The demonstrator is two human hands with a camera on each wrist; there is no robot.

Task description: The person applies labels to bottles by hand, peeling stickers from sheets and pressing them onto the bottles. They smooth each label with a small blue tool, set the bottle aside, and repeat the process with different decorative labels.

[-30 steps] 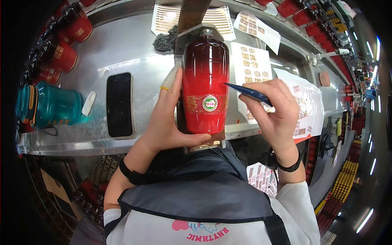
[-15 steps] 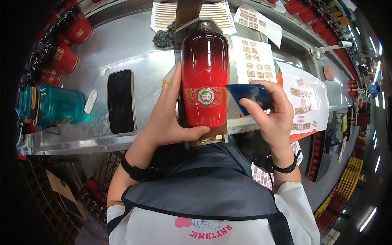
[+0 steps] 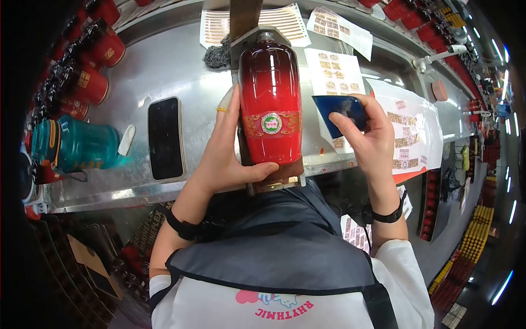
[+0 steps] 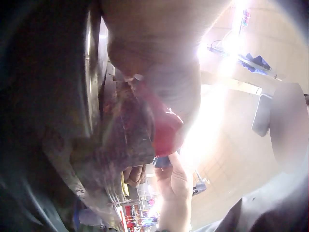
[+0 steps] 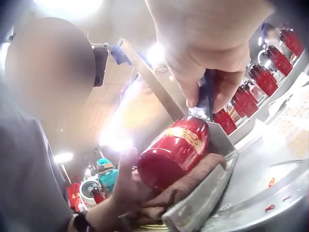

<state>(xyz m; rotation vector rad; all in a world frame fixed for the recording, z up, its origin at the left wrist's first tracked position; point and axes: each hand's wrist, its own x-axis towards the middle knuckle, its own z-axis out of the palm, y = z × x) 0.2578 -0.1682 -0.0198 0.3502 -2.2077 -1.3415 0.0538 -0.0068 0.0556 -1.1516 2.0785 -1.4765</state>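
Note:
A glossy bottle (image 3: 269, 82), dark at the shoulder and red below, lies neck away from the person on a brown-edged stand. Around its lower part runs a gold-patterned label (image 3: 271, 124) with a green and white round emblem. My left hand (image 3: 216, 145) grips the bottle, thumb across the base and fingers along its left side and underneath, as the right wrist view shows. One left fingertip wears a pale cover with a yellow band. Right of the bottle, my right hand (image 3: 372, 137) pinches a blue flat scraper (image 3: 350, 104) between thumb and fingers, its edge apart from the glass.
To the left lie a phone (image 3: 166, 137) and a teal water bottle (image 3: 82, 142). Dark steel wool (image 3: 217, 55) sits behind the stand. Sticker sheets (image 3: 408, 123) spread over the metal table at right. More red bottles (image 3: 87, 82) line the back and sides.
The scraper has turned from nearly edge-on to broad face showing, and has drawn away from the bottle to the right. The emblem has shifted slightly left on the bottle. The left hand keeps its grip.

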